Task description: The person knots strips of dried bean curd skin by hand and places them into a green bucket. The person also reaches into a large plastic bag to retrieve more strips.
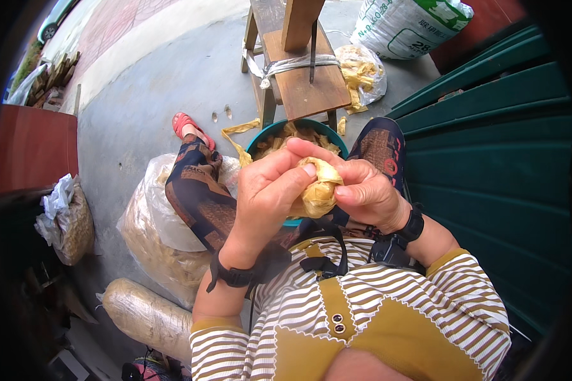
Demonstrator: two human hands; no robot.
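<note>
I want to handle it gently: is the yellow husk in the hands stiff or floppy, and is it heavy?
The husk looks thin and crumpled, so probably floppy and easy to tear. The left hand and right hand pinch it with fingertips alone, so it seems light. Its folds suggest it will not roll.

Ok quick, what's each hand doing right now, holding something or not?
Left hand: closed, fingers gripping the crumpled pale yellow husk-like bundle.
Right hand: closed on the same bundle from the other side.
</note>
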